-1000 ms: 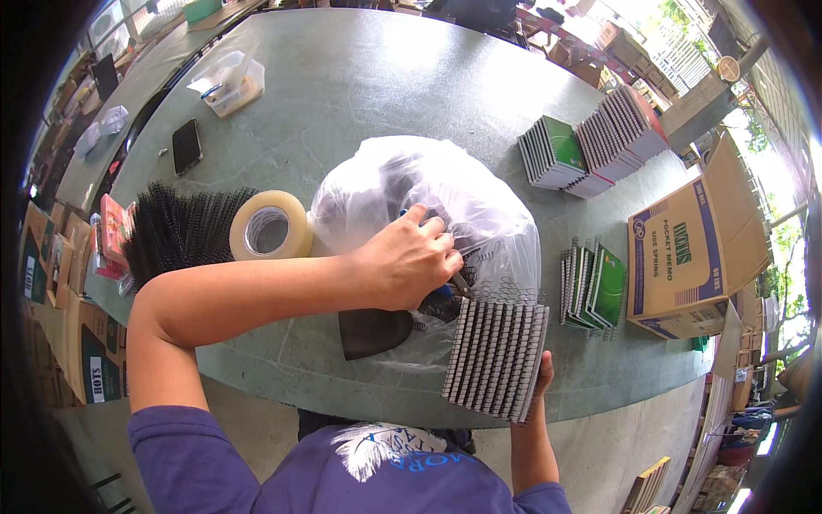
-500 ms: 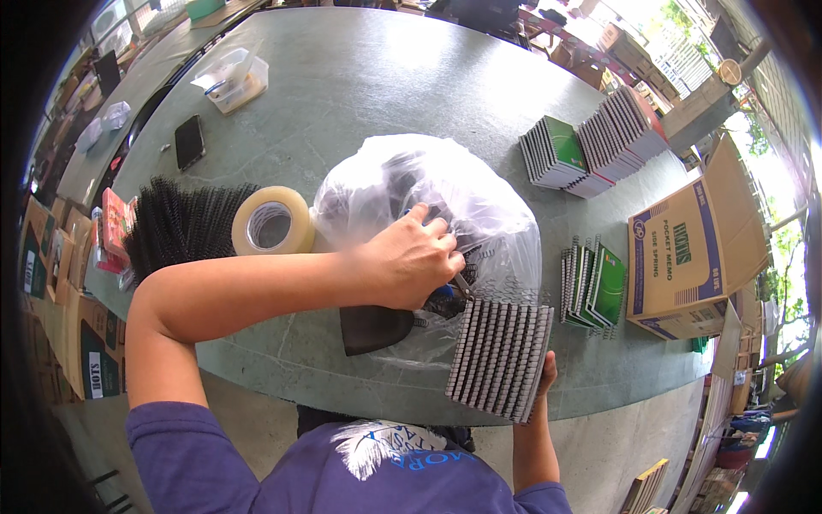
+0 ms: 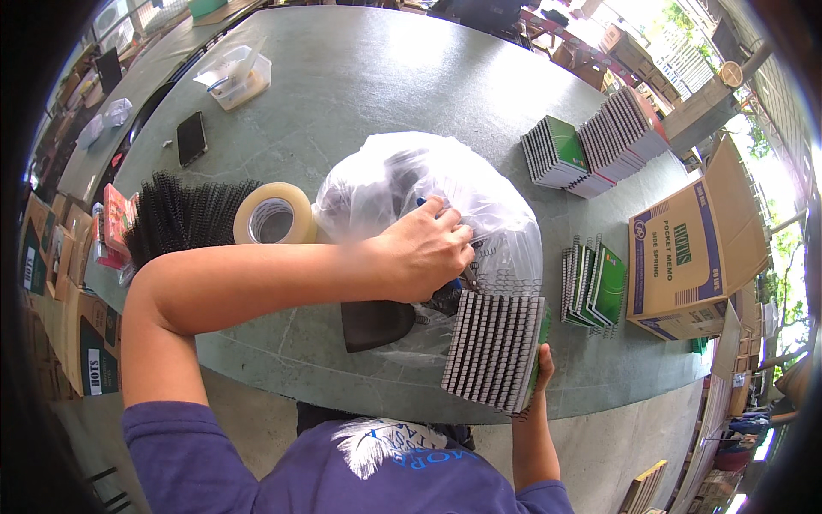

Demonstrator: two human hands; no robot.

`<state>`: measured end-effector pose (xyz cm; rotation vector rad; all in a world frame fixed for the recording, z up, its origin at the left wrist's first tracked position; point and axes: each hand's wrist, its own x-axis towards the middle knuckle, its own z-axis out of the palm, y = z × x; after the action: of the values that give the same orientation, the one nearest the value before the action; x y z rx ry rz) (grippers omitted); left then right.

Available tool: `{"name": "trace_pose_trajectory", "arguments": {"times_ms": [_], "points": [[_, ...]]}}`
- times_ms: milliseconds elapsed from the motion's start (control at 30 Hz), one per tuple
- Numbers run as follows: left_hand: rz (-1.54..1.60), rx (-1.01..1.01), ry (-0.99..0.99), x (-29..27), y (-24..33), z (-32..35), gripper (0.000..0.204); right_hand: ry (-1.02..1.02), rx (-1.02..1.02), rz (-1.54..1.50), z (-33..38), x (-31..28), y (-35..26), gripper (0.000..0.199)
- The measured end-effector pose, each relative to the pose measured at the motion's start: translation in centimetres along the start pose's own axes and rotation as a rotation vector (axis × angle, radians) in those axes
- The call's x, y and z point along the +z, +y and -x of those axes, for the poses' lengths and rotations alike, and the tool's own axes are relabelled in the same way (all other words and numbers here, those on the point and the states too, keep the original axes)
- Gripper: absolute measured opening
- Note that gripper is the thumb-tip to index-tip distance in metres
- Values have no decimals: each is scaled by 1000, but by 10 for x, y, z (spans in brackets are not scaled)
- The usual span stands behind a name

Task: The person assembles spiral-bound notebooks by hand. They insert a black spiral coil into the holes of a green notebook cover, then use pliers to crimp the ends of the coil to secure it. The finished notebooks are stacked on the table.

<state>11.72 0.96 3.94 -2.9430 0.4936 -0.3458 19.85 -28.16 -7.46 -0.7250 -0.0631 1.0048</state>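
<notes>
My left hand (image 3: 431, 250) is closed around a blue-handled hand tool that looks like pliers. One handle end shows above the fingers, and the metal jaws (image 3: 469, 277) point at the top corner of a stack of spiral notebooks (image 3: 492, 351). Whether the jaws touch a wire is too small to tell. My right hand (image 3: 545, 370) grips that stack from its right side, spines facing up, wire ends sticking out along the top and a green cover at the right. Behind both hands bulges a clear plastic bag (image 3: 368, 184) with dark wire coils inside.
Left of the bag lie a tape roll (image 3: 295, 206), black spiral coils (image 3: 184, 218) and a phone (image 3: 192, 140). A plastic tub (image 3: 248, 90) stands farther back. Green notebooks (image 3: 606, 287), stacked notebooks (image 3: 556, 150) and an open carton (image 3: 676, 257) are at right. A dark scoop-like piece (image 3: 377, 325) sits nearer me.
The notebook stack has risen slightly and turned, showing more green cover. My left hand has shifted a little to the right with the tool, and its blue handle end now shows.
</notes>
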Motion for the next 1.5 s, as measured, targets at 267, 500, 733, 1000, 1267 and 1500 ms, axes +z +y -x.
{"name": "trace_pose_trajectory", "arguments": {"times_ms": [267,500,733,1000,1267,1500], "points": [[91,-41,-192,0,5,-1,18,40,10,-22,2,3,0,67],[102,12,-228,1,1,-2,16,23,-2,-3,0,-1,1,63],[255,-135,-358,-1,-4,-1,23,126,-28,100,-3,12,0,68],[48,-3,-103,2,2,-2,35,125,-2,106,-2,14,-1,67],[44,-116,-94,-18,-8,-5,31,140,-40,100,0,16,-4,67],[80,2,-195,-12,0,-10,25,63,-47,67,-1,14,-4,65]]}}
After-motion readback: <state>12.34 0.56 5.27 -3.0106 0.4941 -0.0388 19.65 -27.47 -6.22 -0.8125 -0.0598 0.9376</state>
